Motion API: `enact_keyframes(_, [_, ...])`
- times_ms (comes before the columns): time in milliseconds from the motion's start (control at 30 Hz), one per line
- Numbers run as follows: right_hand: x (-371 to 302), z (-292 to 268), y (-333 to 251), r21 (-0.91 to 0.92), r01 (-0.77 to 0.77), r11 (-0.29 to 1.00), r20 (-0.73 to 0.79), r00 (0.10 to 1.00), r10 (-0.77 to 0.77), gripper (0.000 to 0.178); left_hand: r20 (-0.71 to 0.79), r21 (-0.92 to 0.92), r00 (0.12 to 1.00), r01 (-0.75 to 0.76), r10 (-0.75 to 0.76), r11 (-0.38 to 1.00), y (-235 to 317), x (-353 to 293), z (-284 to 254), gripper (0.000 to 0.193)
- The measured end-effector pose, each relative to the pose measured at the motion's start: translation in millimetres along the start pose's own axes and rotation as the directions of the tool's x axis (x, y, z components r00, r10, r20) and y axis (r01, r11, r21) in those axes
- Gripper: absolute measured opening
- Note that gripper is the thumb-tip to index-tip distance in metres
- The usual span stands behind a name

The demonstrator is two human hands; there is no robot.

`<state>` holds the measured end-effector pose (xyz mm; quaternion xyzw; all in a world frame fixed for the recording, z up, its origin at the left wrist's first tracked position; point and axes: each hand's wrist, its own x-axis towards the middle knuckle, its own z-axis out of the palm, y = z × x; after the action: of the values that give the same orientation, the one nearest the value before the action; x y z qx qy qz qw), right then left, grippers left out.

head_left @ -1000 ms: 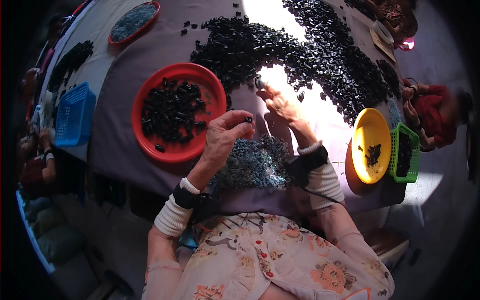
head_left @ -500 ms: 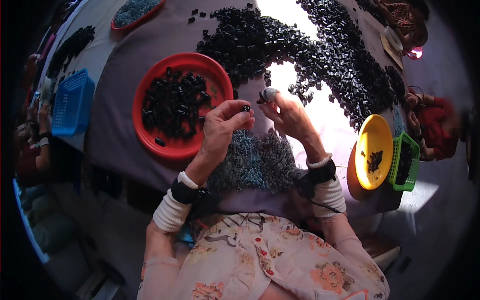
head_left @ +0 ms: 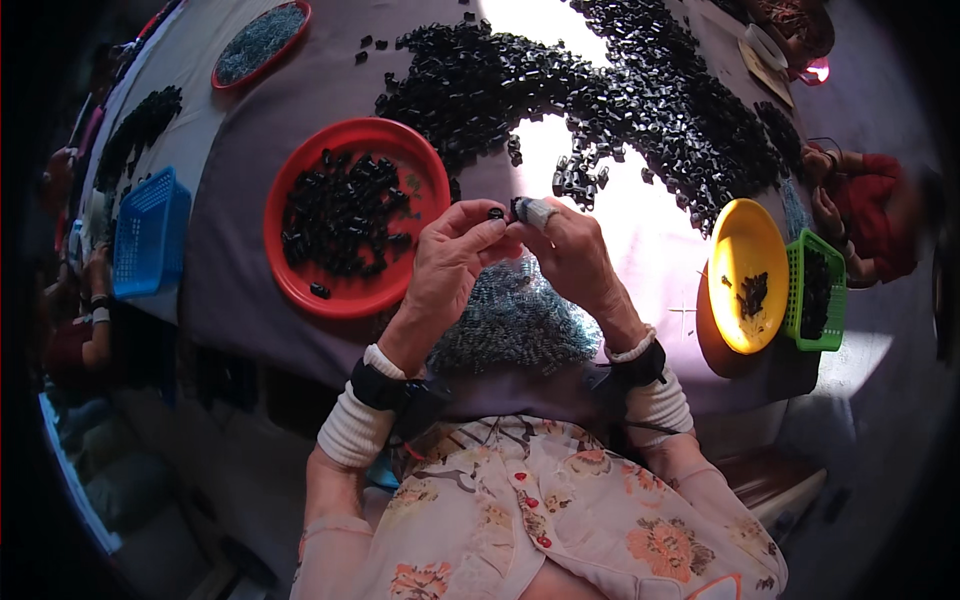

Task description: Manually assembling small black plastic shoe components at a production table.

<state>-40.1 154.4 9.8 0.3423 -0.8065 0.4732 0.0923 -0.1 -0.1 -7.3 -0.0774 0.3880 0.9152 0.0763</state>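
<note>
My left hand (head_left: 447,255) pinches a small black plastic part (head_left: 496,213) between thumb and forefinger. Close against it, my right hand (head_left: 580,258) is closed, its forefinger wrapped in a pale finger cover (head_left: 537,212). A small dark piece (head_left: 517,208) shows at that fingertip; its exact shape is too small to make out. Below both hands lies a heap of thin silvery springs (head_left: 515,325) on the cloth. Left of my left hand, a red round tray (head_left: 436,200) holds many black plastic parts (head_left: 340,215).
A large pile of black parts (head_left: 560,80) spreads across the far table. At right are a yellow dish (head_left: 735,270) and a green basket (head_left: 830,335). A blue basket (head_left: 150,235) and another red tray (head_left: 287,52) are at left. People sit on both sides.
My right hand has moved left and down, bringing its fingertips up against the left hand's. The left hand still holds the black part. The view has shifted slightly.
</note>
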Motion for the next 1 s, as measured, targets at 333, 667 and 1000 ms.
enact_keyframes(333, [-2, -21, 1, -0.153, 0.106, 0.983, -0.035, 0.993, -0.112, 0.010, 0.002, 0.250, 0.997, -0.073, 0.075, 0.965, -3, 0, 11, 0.021])
enact_keyframes(667, [-1, -22, 0, -0.336, 0.201, 0.920, 0.068, 0.980, -0.189, 0.008, 0.005, 0.455, 0.985, -0.154, 0.171, 0.877, -11, 0, 14, 0.023])
enact_keyframes(1000, [-5, -20, 2, -0.450, 0.225, 0.864, 0.120, 0.974, -0.191, 0.005, 0.001, 0.500, 0.980, -0.175, 0.201, 0.848, -14, -1, 15, 0.020])
